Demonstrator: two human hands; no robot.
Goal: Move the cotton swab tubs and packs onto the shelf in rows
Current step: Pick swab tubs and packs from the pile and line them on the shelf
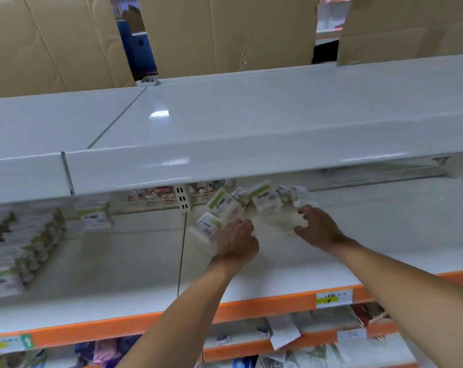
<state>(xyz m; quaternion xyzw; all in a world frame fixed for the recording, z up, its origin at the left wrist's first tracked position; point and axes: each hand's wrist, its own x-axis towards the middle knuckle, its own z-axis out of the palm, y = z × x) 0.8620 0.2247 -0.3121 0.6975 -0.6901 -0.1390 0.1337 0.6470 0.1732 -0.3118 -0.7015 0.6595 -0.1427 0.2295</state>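
Note:
Several cotton swab packs [241, 200] with green-and-white labels lie in a loose, blurred heap at the back of the white shelf [357, 235]. My left hand [237, 243] reaches in on the heap's left side and touches one pack [206, 227] near its fingers. On the right side of the heap is my right hand [318, 229], fingers spread against a soft white pack [278, 221]. Whether either hand has a firm grip is unclear through the motion blur. More swab packs [17, 248] stand in rows at the far left of the same shelf.
A white upper shelf [225, 123] overhangs the working shelf and hides its back edge. Cardboard boxes [225, 33] stand on top. An orange price rail [264, 305] with a yellow tag runs along the front edge. Lower shelves hold other packaged goods [283, 333].

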